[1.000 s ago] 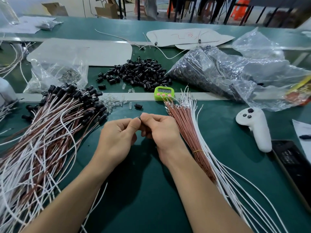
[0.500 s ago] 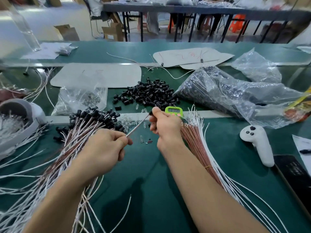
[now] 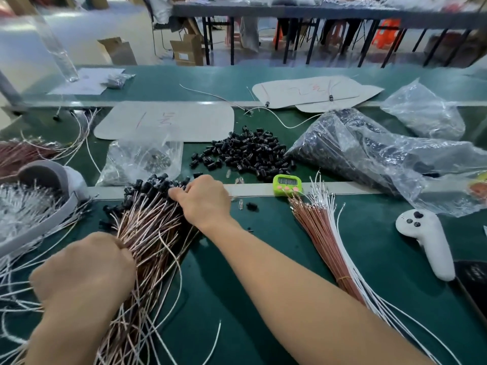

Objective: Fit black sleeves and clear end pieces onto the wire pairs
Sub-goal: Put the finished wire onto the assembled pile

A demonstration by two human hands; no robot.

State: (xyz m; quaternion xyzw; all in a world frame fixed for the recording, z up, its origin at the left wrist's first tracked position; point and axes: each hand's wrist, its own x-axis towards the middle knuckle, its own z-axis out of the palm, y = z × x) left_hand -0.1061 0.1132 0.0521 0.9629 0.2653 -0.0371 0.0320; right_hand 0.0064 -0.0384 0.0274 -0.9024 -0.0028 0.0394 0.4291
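left hand [image 3: 84, 267] fists sleeved wire bundle [image 3: 147, 233] | right hand [image 3: 204, 200] curled on its capped ends, probably pinching | loose sleeves [image 3: 247, 154], timer [image 3: 287, 184] toward bench far edge | bare wires [image 3: 324, 233] rightward

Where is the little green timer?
In the head view, the green timer sits right of centre on the pale table strip, in front of the loose black sleeves and right of the right hand.

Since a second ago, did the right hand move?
Yes. The right hand went left, away from the timer it was just below, and now rests on the black-sleeved ends of the wire pile.
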